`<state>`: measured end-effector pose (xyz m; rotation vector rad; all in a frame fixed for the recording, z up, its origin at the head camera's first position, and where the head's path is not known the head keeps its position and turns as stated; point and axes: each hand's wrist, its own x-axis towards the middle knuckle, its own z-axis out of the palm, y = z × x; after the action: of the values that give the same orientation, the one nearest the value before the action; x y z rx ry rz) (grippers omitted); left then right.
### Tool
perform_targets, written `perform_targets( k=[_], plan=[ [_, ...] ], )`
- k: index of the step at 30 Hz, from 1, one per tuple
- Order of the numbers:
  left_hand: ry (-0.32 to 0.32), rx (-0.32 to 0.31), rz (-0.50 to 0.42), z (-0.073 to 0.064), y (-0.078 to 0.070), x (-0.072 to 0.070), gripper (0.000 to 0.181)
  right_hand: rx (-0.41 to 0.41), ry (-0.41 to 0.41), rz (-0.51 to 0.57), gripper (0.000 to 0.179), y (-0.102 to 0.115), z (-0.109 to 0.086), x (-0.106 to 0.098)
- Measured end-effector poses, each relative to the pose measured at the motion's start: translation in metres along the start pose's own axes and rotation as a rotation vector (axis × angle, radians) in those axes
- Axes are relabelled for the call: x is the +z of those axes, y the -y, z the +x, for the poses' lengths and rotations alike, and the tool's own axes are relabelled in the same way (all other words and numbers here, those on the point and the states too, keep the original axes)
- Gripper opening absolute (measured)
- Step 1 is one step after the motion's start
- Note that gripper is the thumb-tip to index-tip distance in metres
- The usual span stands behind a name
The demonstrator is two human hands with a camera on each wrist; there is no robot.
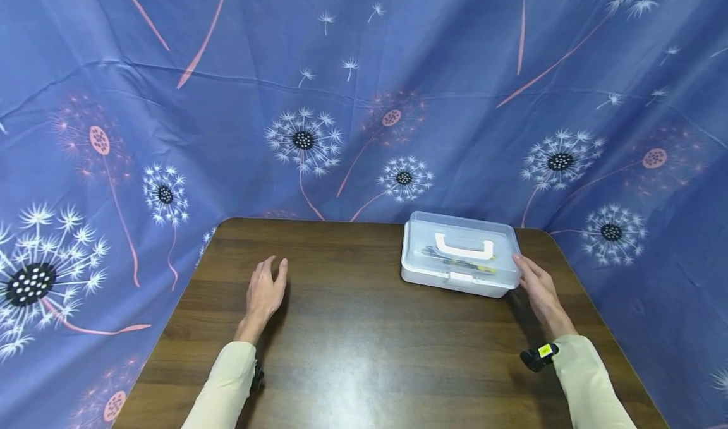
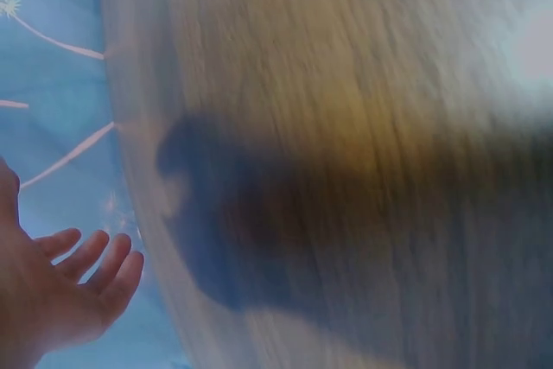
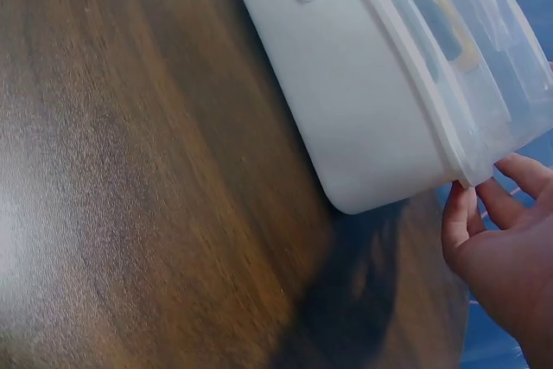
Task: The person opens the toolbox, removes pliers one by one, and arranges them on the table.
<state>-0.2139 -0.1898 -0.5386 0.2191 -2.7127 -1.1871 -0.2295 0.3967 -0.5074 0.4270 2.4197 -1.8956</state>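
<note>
A storage box [image 1: 426, 276] with a white base and clear plastic lid stands at the back right of the table. Its lid is down, and a white carry handle [image 1: 462, 252] lies across the top. Through the lid, a few slim items with yellow parts show, blurred. My right hand [image 1: 537, 290] is at the box's right end; in the right wrist view its thumb and fingers [image 3: 510, 205] pinch the lid rim at the corner. Over the left part of the table, my left hand [image 1: 266, 290] is held with loosely bent fingers and has nothing in it.
The brown wooden table [image 1: 341, 328] fills the space before me, with bright glare near its front. A blue cloth [image 1: 227, 138] with dandelion prints hangs close behind it and along both sides. The box sits near the back edge.
</note>
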Motion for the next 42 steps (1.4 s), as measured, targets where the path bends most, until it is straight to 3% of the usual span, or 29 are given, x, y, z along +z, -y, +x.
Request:
perform_targets(
  k=[3, 15, 31, 37, 42],
  plan=[
    [0.003, -0.005, -0.026, 0.000, -0.004, 0.005, 0.072, 0.030, 0.002, 0.011, 0.089, 0.002, 0.001, 0.003],
    [-0.033, -0.016, -0.122, 0.003, -0.019, 0.027, 0.060, -0.036, 0.075, 0.079, 0.083, 0.004, -0.001, 0.014],
    [-0.010, -0.050, -0.303, 0.004, -0.042, 0.051, 0.055, -0.025, 0.179, 0.111, 0.084, 0.008, 0.000, 0.046],
    [0.047, -0.099, -0.377, 0.004, -0.050, 0.058, 0.061, -0.021, 0.185, 0.134, 0.082, 0.010, 0.000, 0.058],
    [0.053, -0.111, -0.419, 0.003, -0.058, 0.062, 0.061, -0.027, 0.197, 0.151, 0.083, 0.011, -0.001, 0.069]
  ],
)
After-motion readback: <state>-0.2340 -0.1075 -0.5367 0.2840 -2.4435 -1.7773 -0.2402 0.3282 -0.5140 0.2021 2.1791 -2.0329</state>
